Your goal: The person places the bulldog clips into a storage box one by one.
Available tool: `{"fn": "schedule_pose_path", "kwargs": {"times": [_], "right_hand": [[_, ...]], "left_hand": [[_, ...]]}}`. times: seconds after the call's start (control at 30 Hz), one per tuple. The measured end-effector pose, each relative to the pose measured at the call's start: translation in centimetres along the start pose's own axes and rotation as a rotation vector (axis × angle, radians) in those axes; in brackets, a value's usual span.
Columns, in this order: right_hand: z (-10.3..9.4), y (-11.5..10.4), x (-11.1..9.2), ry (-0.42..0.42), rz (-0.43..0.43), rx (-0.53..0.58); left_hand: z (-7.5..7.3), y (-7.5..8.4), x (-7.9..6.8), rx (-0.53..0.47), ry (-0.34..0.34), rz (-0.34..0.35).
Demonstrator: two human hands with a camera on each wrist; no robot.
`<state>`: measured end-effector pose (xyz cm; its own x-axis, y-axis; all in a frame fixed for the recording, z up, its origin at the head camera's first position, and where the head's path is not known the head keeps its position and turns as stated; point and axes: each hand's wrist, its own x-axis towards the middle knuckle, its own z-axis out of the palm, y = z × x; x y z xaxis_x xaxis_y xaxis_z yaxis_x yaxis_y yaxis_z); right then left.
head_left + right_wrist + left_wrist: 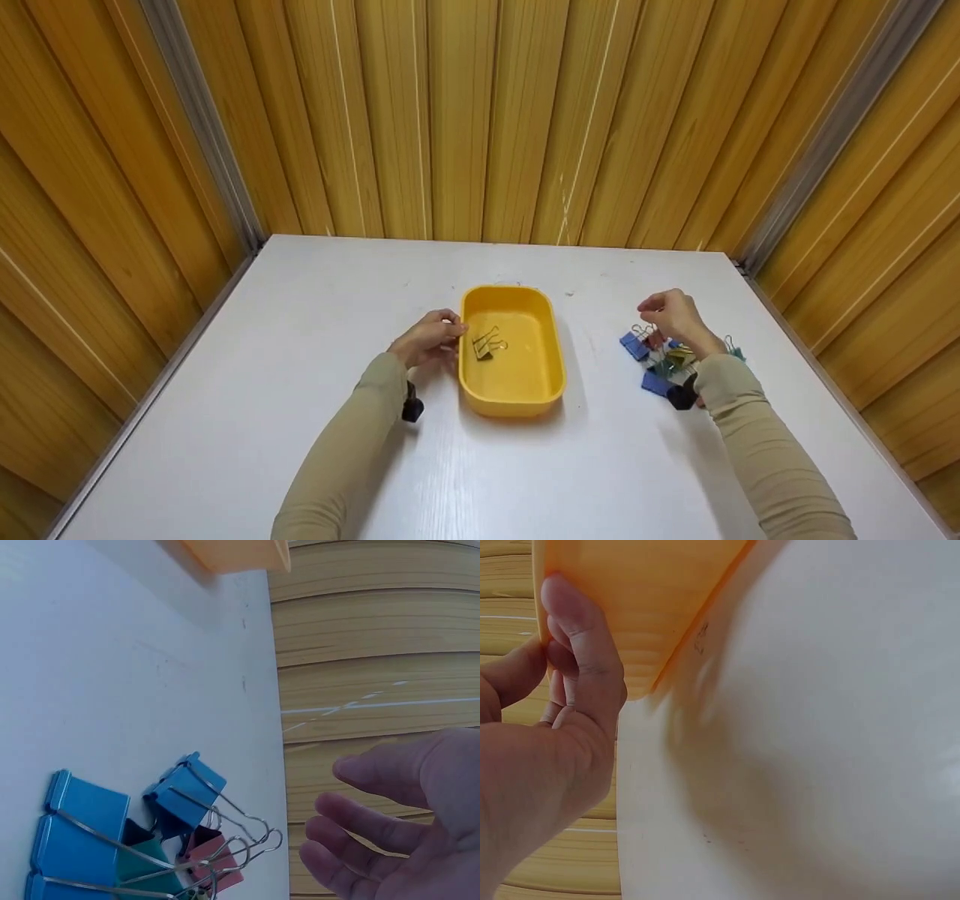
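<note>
A yellow plastic bin (510, 409) stands on the white table. My left hand (431, 337) pinches its left rim between thumb and fingers; in the left wrist view the hand (577, 682) is close against the bin wall (652, 600). On the bin floor lies a dark binder clip (484, 355) with wire handles. To the right, my right hand (675, 316) hovers above a pile of binder clips, fingers loosely bent and holding nothing. Among the pile are a blue clip (86, 829), another blue clip (191, 791), a green clip (146, 866) and a red clip (214, 855).
The white table (225, 420) is bounded by wood-patterned walls (465, 120) at the back and both sides. A teal clip (735, 349) sits at the pile's right edge, partly behind the right wrist. Black wrist cameras (412, 405) are worn on both arms.
</note>
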<state>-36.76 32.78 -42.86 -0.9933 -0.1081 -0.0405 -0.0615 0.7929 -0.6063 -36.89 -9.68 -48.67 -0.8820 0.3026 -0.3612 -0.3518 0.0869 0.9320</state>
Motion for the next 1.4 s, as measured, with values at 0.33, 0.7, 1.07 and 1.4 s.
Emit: {"fn": "schedule_pose_path", "kwargs": {"times": [0.33,0.7,1.07,1.4], "right_hand": [[1.5,1.7,0.6,0.032,-0.035,-0.098],[2.1,2.5,0.7,-0.012,0.046,-0.01],[1.5,2.6,0.6,-0.045,0.099,0.143],[1.7,2.3,1.0,-0.087,0.13,0.261]], "left_hand": [[0.1,-0.2,0.0,0.012,0.017,-0.013],[0.2,-0.4,0.2,0.019,0.02,-0.039],[0.0,0.0,0.1,0.014,0.014,-0.014],[0.0,0.0,0.1,-0.008,-0.006,-0.009]]}}
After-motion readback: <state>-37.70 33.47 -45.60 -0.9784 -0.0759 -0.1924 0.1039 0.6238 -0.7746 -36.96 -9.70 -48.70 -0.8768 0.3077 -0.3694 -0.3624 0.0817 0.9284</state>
